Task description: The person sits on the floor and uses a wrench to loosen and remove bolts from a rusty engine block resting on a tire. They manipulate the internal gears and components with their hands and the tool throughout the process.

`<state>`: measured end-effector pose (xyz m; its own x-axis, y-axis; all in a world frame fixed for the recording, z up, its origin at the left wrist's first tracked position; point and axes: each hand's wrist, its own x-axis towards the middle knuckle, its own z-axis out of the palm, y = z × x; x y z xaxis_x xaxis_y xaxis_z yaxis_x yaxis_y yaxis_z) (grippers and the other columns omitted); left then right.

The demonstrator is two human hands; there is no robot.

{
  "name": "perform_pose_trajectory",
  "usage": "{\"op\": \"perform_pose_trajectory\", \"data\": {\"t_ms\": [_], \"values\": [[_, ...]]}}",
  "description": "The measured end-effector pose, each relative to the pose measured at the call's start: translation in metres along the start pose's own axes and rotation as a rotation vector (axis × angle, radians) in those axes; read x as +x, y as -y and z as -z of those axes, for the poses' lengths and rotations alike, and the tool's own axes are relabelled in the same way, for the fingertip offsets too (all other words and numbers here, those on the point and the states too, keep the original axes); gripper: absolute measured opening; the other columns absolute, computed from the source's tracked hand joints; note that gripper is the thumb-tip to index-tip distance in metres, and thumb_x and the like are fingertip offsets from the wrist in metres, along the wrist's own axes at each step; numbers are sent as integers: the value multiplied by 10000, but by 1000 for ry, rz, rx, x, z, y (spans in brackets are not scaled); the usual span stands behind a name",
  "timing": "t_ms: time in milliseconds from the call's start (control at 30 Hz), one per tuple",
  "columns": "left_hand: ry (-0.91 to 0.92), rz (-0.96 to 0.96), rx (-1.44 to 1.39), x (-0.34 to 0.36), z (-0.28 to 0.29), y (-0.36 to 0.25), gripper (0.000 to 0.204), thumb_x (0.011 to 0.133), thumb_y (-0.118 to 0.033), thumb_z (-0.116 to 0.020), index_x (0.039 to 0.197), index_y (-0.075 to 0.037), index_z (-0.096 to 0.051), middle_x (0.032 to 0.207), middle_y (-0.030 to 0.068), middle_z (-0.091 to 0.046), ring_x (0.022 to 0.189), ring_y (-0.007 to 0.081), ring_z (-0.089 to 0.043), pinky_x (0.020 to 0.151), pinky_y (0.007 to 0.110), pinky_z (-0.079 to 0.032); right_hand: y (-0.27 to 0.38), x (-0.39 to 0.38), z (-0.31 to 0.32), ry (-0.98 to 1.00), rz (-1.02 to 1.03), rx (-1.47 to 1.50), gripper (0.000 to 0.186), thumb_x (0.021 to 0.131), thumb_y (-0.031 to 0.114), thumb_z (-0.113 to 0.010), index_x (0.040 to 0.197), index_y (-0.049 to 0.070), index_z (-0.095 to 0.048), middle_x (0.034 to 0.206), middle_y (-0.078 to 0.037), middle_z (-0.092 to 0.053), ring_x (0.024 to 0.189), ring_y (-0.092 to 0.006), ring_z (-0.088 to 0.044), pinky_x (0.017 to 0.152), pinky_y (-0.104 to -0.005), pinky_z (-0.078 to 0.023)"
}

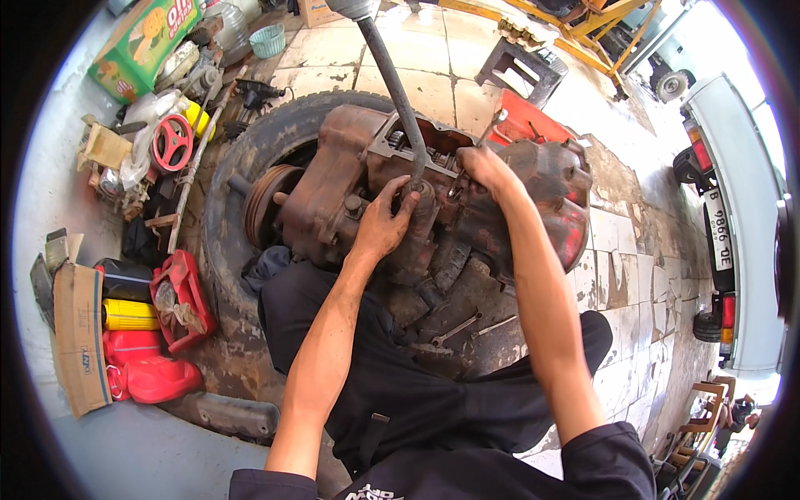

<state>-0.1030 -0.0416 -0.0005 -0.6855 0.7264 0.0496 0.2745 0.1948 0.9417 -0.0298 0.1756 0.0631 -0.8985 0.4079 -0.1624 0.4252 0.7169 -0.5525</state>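
A rusty brown gearbox (325, 179) lies in front of me, its top opening showing gears inside. A long bent gear lever (392, 79) rises from a round housing on its near side. My left hand (386, 223) is closed around the lever's base, thumb and fingers on either side. My right hand (487, 169) is a fist at the right edge of the opening, closed on a metal wrench (493, 125) whose shaft sticks out above the fist. Its lower end is partly hidden by the hand.
The gearbox rests against a large tyre (221, 208). Behind it are a red tray (533, 121) and a black stool (525, 71). Spanners (457, 330) lie on the floor before me. Red containers (179, 292) and a cardboard box (77, 337) stand left; a vehicle (737, 225) is right.
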Motion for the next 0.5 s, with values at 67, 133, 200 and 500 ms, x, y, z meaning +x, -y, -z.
{"op": "perform_pose_trajectory", "data": {"t_ms": [67, 133, 200, 500], "values": [[5, 8, -4, -1, 1, -1, 552, 968, -472, -572, 1355, -82, -518, 1246, 207, -624, 1207, 334, -577, 992, 411, -446, 11, 7, 2, 37, -175, 92, 203, 885, 162, -538, 835, -19, -616, 704, -185, -664, 625, -314, -681, 552, -452, -529], [29, 17, -21, 1, -2, -5, 557, 968, -475, -571, 1360, -83, -515, 1257, 210, -617, 1216, 338, -571, 1002, 410, -440, -12, 3, 0, -38, 158, -95, 200, 895, 171, -525, 840, -5, -603, 712, -198, -656, 673, -340, -679, 575, -454, -529], [8, 4, -2, 3, 0, -1, 558, 966, -473, -573, 1358, -79, -516, 1269, 212, -610, 1222, 339, -565, 1010, 408, -435, -18, -20, -24, -270, 309, -144, 180, 902, 172, -524, 863, 4, -577, 732, -254, -625, 778, -447, -644, 643, -493, -520], [8, 21, -29, 1, -3, 1, 548, 964, -448, -587, 1332, -47, -527, 1247, 194, -627, 1211, 316, -574, 1016, 402, -433, 25, -97, -121, -591, 197, -185, 194, 806, 104, -630, 916, -14, -521, 873, -200, -545, 854, -395, -551, 736, -489, -477]]}}
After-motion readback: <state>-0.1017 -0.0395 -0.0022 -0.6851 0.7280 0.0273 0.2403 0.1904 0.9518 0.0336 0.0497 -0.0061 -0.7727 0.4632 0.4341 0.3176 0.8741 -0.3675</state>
